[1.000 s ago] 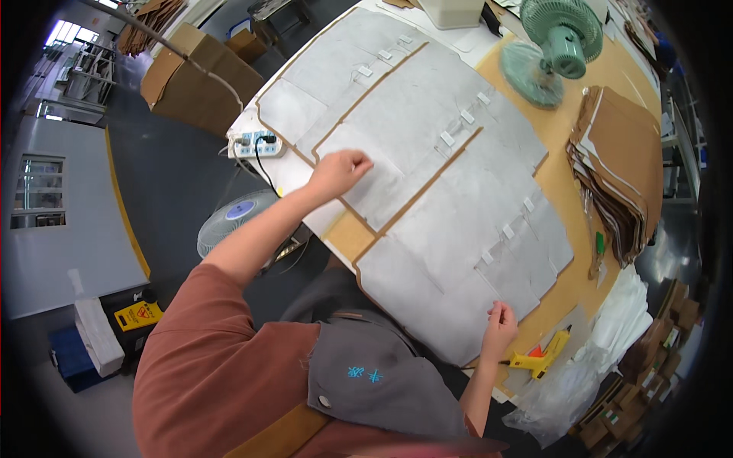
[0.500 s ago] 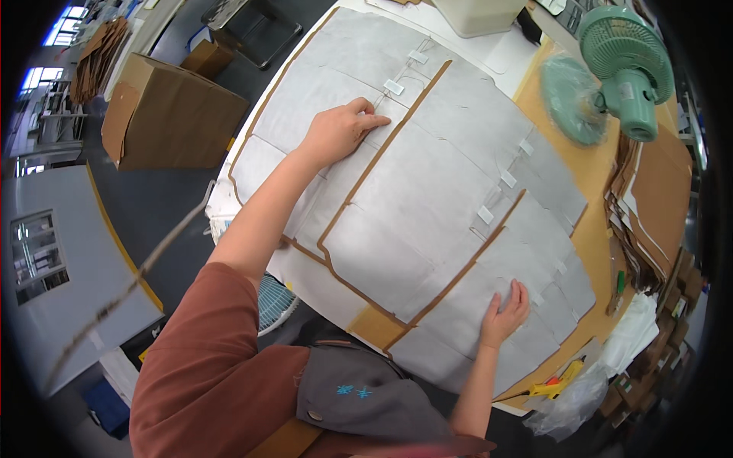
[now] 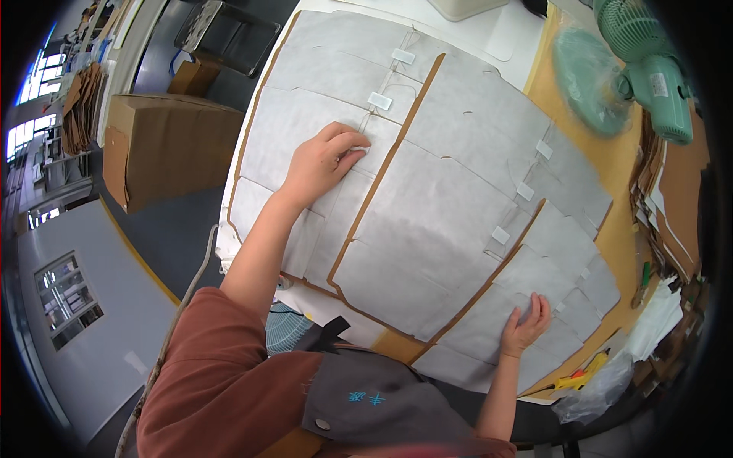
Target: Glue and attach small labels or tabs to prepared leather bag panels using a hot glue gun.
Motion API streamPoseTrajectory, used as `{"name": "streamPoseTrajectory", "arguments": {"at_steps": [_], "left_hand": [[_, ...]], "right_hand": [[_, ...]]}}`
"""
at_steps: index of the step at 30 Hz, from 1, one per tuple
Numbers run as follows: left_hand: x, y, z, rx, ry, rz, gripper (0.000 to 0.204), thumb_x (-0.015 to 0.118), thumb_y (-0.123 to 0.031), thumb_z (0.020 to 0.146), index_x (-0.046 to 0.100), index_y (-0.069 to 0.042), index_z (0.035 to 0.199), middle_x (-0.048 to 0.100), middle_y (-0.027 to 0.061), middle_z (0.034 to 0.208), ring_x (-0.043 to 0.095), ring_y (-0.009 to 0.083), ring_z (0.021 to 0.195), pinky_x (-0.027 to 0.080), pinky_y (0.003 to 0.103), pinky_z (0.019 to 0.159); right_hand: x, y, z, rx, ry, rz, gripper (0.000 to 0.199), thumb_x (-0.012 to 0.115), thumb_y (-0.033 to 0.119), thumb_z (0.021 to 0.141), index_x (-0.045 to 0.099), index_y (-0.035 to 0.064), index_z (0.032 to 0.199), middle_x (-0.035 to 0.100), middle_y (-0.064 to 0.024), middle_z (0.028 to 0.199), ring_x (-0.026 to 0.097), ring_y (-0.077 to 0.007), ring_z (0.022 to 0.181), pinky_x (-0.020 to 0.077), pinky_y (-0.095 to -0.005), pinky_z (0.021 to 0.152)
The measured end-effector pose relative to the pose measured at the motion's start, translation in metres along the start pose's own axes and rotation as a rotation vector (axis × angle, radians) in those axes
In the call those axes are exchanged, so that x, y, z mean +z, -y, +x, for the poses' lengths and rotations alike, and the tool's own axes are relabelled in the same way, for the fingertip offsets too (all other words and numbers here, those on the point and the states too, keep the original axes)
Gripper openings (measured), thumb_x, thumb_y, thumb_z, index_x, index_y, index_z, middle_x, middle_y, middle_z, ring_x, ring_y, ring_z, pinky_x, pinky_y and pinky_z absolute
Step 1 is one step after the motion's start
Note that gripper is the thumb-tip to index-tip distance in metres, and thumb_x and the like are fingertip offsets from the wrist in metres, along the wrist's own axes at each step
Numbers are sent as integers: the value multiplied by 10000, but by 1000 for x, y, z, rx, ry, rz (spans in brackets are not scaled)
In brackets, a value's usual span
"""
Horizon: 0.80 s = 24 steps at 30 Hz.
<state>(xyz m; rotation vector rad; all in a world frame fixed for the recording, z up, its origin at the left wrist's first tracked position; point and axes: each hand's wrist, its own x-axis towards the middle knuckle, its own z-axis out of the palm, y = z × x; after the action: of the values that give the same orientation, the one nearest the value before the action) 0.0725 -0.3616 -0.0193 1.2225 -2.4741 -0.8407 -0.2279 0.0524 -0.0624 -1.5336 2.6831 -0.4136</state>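
Pale grey sheet panels [image 3: 427, 206] with brown edges lie spread over the table. Small white tabs [image 3: 379, 101] sit along thin wires on the left panel, and similar white tabs [image 3: 524, 191] run down the middle panel. My left hand [image 3: 324, 164] is on the left panel, just below the tabs, with thumb and fingertips pinched together. What they hold is mostly hidden, though a bit of white shows at the tips. Over on the right panel, my right hand [image 3: 525, 330] rests with its fingers apart, holding nothing, close to some small pale tabs [image 3: 560, 307].
A green desk fan [image 3: 660, 88] with a plastic-wrapped base stands at the far right. Below it are stacked brown sheets [image 3: 672, 191], a yellow glue gun [image 3: 584, 372] and clear plastic film [image 3: 599, 397]. A cardboard box [image 3: 172, 149] is on the floor at left.
My left hand has shifted slightly down the left panel, its thumb and fingers drawn closer together. The view has turned a little; my right hand still rests on the right panel.
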Motion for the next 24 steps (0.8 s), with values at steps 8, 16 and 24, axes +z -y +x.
{"name": "streamPoseTrajectory", "arguments": {"at_steps": [8, 16, 24], "left_hand": [[1, -8, 2, -13, 17, 94, 220, 711, -89, 831, 712, -170, 1036, 633, 8, 936, 614, 139, 728, 503, 261, 631], [-3, -13, 10, 57, 12, 146, 196, 678, -152, 865, 710, -209, 1049, 630, -11, 900, 624, 153, 735, 504, 284, 612], [2, -22, 71, 92, 2, 291, 226, 680, -85, 856, 718, -167, 1064, 640, 27, 899, 632, 164, 708, 506, 283, 613]], "right_hand": [[0, 1, 2, -6, -18, 28, 448, 626, 250, 863, 560, 77, 1271, 508, -133, 1256, 484, -318, 1146, 368, -436, 970], [-2, 0, 2, 0, -15, 18, 447, 626, 239, 859, 561, 77, 1271, 510, -135, 1258, 484, -316, 1146, 370, -431, 969], [0, -3, -1, -5, 6, 9, 443, 616, 244, 865, 560, 73, 1270, 509, -139, 1253, 480, -317, 1148, 369, -430, 968]]}}
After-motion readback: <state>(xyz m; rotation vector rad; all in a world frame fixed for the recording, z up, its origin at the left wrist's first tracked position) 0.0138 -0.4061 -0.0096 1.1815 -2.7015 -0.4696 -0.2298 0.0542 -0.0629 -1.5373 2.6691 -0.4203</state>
